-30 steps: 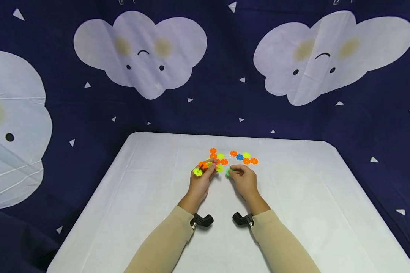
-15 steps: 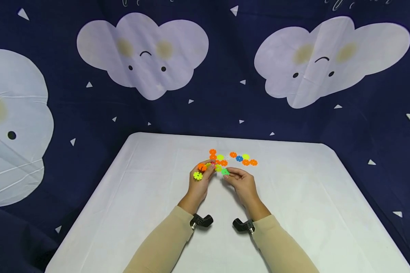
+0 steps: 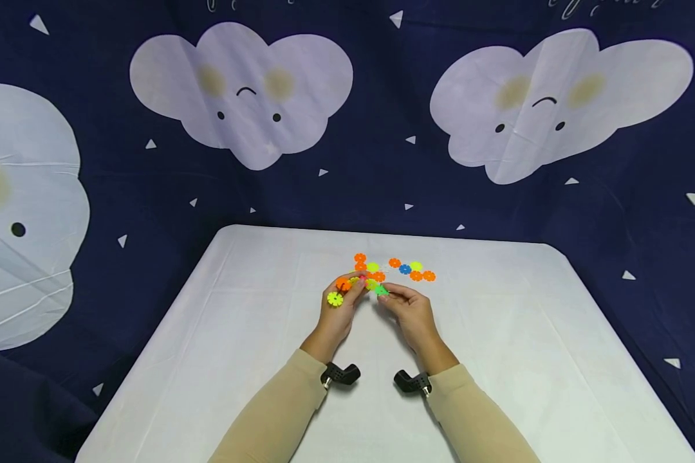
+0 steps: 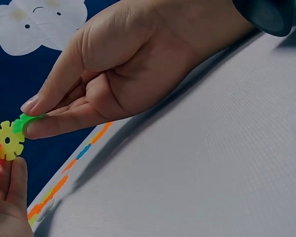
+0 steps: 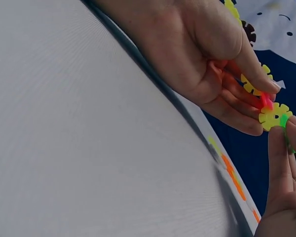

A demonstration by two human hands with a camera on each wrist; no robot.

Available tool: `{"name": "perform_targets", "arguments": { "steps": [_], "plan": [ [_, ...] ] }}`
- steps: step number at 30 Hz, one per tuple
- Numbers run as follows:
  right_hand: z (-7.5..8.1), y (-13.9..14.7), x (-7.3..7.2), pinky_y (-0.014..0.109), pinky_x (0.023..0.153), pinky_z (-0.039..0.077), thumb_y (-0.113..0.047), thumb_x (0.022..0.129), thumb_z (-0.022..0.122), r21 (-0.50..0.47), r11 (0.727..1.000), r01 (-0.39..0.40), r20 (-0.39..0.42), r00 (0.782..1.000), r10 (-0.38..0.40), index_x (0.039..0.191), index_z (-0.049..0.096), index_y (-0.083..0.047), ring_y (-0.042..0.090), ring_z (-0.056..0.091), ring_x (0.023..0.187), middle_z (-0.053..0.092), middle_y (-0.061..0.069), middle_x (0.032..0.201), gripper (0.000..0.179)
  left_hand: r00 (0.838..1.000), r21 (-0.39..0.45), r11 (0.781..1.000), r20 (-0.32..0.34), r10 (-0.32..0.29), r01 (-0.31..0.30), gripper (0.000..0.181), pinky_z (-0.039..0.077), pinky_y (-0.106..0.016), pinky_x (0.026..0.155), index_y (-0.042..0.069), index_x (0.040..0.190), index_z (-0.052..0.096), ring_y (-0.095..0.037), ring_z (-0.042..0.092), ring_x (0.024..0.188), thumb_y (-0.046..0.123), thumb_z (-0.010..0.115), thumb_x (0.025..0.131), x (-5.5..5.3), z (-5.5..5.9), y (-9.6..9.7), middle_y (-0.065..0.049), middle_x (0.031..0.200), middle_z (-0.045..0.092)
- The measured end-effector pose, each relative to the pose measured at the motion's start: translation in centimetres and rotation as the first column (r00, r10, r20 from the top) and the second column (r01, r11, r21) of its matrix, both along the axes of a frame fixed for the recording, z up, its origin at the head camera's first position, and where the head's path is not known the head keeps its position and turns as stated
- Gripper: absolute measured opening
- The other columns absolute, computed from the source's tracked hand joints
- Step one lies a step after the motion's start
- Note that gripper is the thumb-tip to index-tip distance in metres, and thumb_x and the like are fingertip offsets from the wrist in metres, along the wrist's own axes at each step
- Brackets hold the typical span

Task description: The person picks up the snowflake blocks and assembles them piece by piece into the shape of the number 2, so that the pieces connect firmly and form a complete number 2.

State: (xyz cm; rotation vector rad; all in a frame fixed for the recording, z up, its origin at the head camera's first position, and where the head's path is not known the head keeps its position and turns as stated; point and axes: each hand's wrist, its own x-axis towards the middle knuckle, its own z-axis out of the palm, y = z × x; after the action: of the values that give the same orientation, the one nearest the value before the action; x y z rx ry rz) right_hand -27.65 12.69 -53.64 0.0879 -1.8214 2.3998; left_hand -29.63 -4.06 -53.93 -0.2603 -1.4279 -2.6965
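Head view: at the centre of the frame, my left hand (image 3: 336,313) holds a short chain (image 3: 354,280) of notched flower discs, thumb and fingers gripping it about the pink disc (image 3: 363,277). One end of the chain trails to the left, with a yellow end disc (image 3: 334,299) below an orange disc (image 3: 343,283); the other end, a yellow tip disc (image 3: 371,284), sticks out to the right. Just right of that, my right hand (image 3: 414,315) pinches a green disc (image 3: 381,290) in a narrow grip.

At the left edge of the left wrist view, the green disc overlaps the upper right rim of the yellow tip disc; I cannot tell whether their slots are fully locked. In the right wrist view they meet at the right edge, my fingertips hiding part of the green.

Above my hands in the head view, more discs (image 3: 360,258) lie on the white table (image 3: 469,334), a blue disc (image 3: 405,269) among them. My beige sleeves (image 3: 278,411) rise from the bottom of the frame. Across the top hangs navy cloth (image 3: 388,96) printed with pale clouds (image 3: 301,83).
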Motion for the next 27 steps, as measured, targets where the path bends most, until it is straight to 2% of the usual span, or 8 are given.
{"name": "perform_targets", "arguments": {
  "steps": [4, 9, 16, 24, 27],
  "plan": [
    [0.1, 0.0, 0.0, 0.031, 0.085, 0.061, 0.017, 0.091, 0.073, 0.002, 1.000, -0.017, 0.022, 1.000, 0.017, 0.122, 0.068, 0.017, 0.016, 0.073, 0.090, 0.076, 0.017, 0.108, 0.032, 1.000, -0.021, 1.000, -0.008, -0.017, 0.016, 0.044, 0.052, -0.039, 0.103, -0.024, 0.135, 0.051, -0.040, 0.059, 0.128, -0.001, 0.068, 0.102, 0.1, 0.1, -0.3, -0.040, 0.141, 0.052],
    [0.1, 0.0, 0.1, 0.034, 0.087, 0.060, 0.018, 0.092, 0.070, -0.006, 1.000, -0.031, 0.036, 0.999, 0.031, 0.123, 0.067, 0.018, 0.018, 0.075, 0.091, 0.074, 0.022, 0.113, 0.031, 0.999, -0.075, 0.997, -0.033, -0.012, 0.009, 0.044, 0.053, -0.037, 0.103, -0.023, 0.135, 0.052, -0.031, 0.064, 0.123, 0.000, 0.069, 0.102, 0.1, 0.1, -0.6, -0.040, 0.141, 0.052],
    [-0.1, 0.2, 0.1, 0.035, 0.086, 0.061, 0.016, 0.091, 0.073, 0.012, 0.999, -0.038, 0.025, 0.999, 0.038, 0.122, 0.068, 0.017, 0.020, 0.075, 0.090, 0.075, 0.022, 0.111, 0.031, 0.986, -0.240, 0.968, -0.163, 0.031, -0.070, 0.037, 0.056, -0.037, 0.097, -0.020, 0.128, 0.059, -0.029, 0.067, 0.118, 0.003, 0.071, 0.101, 0.4, 0.1, -1.0, -0.038, 0.133, 0.060],
    [0.0, 0.4, 0.4, 0.034, 0.083, 0.062, 0.012, 0.091, 0.077, 0.087, 0.996, -0.033, -0.022, 0.999, 0.035, 0.117, 0.072, 0.014, 0.020, 0.075, 0.091, 0.074, 0.022, 0.114, 0.027, 0.985, -0.341, 0.935, -0.170, 0.039, -0.095, 0.035, 0.055, -0.033, 0.098, -0.012, 0.127, 0.066, -0.025, 0.068, 0.117, 0.010, 0.075, 0.100, 0.4, 0.3, -1.2, -0.027, 0.128, 0.068],
    [0.0, 0.2, 0.5, 0.034, 0.084, 0.061, 0.013, 0.091, 0.076, 0.078, 0.996, -0.046, -0.036, 0.998, 0.049, 0.118, 0.071, 0.015, 0.019, 0.075, 0.092, 0.074, 0.023, 0.115, 0.028, 0.987, -0.309, 0.947, -0.160, 0.033, -0.082, 0.038, 0.054, -0.034, 0.100, -0.012, 0.131, 0.065, -0.029, 0.066, 0.120, 0.009, 0.075, 0.100, 0.5, 0.3, -1.2, -0.024, 0.129, 0.068]
  ]
}}
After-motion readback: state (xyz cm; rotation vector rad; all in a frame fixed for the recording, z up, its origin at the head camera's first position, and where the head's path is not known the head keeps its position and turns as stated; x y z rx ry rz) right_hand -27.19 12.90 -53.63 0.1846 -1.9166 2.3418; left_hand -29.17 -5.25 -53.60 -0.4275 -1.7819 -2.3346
